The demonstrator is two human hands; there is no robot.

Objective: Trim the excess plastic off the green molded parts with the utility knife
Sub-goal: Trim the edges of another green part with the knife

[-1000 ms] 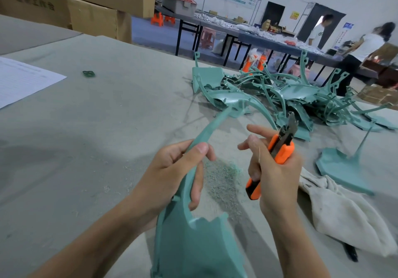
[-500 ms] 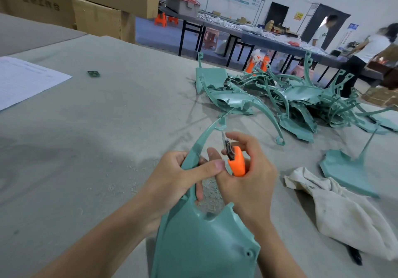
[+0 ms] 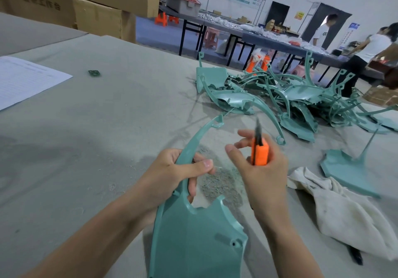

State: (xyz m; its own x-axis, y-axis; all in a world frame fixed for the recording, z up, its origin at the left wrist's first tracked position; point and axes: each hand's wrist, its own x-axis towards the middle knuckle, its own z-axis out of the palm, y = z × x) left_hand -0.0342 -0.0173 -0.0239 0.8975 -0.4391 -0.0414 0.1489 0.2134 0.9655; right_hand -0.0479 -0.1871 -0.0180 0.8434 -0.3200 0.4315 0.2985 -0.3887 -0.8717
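My left hand (image 3: 172, 174) grips the narrow neck of a green molded part (image 3: 193, 241); its wide panel hangs toward me and its thin curved arm reaches up and away. My right hand (image 3: 258, 170) holds an orange utility knife (image 3: 259, 151) upright, blade pointing up, a short way right of the part and not touching it. A patch of green shavings (image 3: 217, 183) lies on the table between my hands. A pile of green molded parts (image 3: 290, 98) sits further back on the right.
A white rag (image 3: 344, 211) lies at the right, beside a single green part (image 3: 349, 170). A paper sheet (image 3: 23, 79) and a small green scrap (image 3: 94, 73) lie at the left. Cardboard boxes (image 3: 97, 4) are stacked behind. People stand at far tables.
My right hand has pulled the knife away from the part's neck to the right, and the blade now points up. My left hand still holds the part, whose arm has tilted left.
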